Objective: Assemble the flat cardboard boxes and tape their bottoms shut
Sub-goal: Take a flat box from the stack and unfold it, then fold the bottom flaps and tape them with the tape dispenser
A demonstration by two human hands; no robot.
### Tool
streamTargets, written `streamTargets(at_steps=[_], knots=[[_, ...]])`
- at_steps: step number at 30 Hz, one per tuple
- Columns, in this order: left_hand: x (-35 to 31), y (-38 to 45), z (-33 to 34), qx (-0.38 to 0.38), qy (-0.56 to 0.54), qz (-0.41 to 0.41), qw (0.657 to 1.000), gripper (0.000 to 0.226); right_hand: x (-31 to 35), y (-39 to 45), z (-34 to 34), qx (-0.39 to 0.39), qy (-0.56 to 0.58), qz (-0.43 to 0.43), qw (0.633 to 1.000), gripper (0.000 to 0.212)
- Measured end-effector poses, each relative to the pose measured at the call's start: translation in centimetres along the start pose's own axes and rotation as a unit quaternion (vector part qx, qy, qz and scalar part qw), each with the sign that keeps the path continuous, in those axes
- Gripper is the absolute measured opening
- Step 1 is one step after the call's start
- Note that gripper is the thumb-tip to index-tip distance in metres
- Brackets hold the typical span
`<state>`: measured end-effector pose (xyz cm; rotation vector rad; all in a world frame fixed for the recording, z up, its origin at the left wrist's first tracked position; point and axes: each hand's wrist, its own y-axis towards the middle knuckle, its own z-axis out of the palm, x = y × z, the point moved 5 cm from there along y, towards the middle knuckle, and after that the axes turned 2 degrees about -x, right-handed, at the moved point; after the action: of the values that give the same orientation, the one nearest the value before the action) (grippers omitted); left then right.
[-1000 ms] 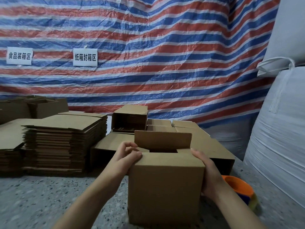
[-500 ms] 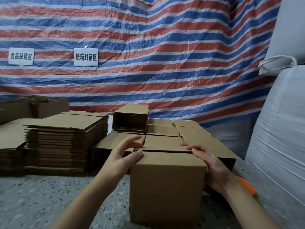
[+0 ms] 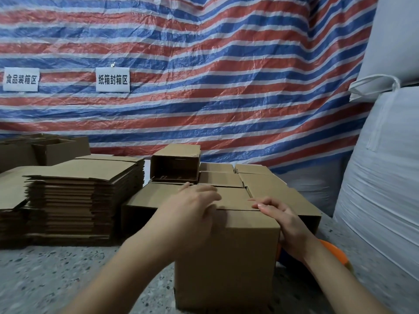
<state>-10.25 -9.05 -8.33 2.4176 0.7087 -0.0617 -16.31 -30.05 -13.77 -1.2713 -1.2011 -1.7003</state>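
Upright cardboard box [image 3: 226,257] stands on the speckled terrazzo floor [image 3: 56,275], near-centre, w/ its top flaps folded flat. Left hand [image 3: 192,209] lies over the box's top left edge, fingers fairly straight, pressing the flap down; not wrapped round anything. Right hand [image 3: 281,218] at the top right corner, fingers stretched flat along the near flap edge, palm against the box's right side; also pressing, no pinch visible.

Just behind the box, touching or nearly so: a block of assembled boxes [image 3: 267,189] w/ closed tops, several in rows. On top of that block's back-left part, one box lying on its side [image 3: 175,164], open end facing the camera.

Left of centre: tall stack of flat cardboard blanks [image 3: 79,198] on the floor; a lower 2nd stack [image 3: 11,200] at the left edge. Behind them, far left, more open boxes [image 3: 56,148].

Right of the held box, partly hidden by the right forearm: orange tape dispenser [image 3: 335,252], on the floor; details unclear.

Backdrop: red/blue/white striped tarp [image 3: 226,75] w/ two white signs, one [image 3: 20,79] at left & one [image 3: 112,79] nearer centre. Right edge: big white woven bulk bags [image 3: 381,189], stacked.
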Motion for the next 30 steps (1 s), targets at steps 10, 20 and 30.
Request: streamTargets(at_steps=[10,20,30], knots=[[-2.1,1.0,2.8,0.147,0.02,0.064,0.987,0.053,1.5,1.1,-2.6,-0.048,-0.22,0.0,0.974,0.023],[-2.2,1.0,2.8,0.118,0.02,0.07,0.99,0.054,-3.5,-1.8,-9.6,-0.093,-0.759,0.156,0.625,0.065],[-2.2,0.7,3.0,0.057,0.026,0.107,0.992,0.056,-2.3,-2.5,-10.1,-0.084,-0.639,0.154,0.749,0.045]])
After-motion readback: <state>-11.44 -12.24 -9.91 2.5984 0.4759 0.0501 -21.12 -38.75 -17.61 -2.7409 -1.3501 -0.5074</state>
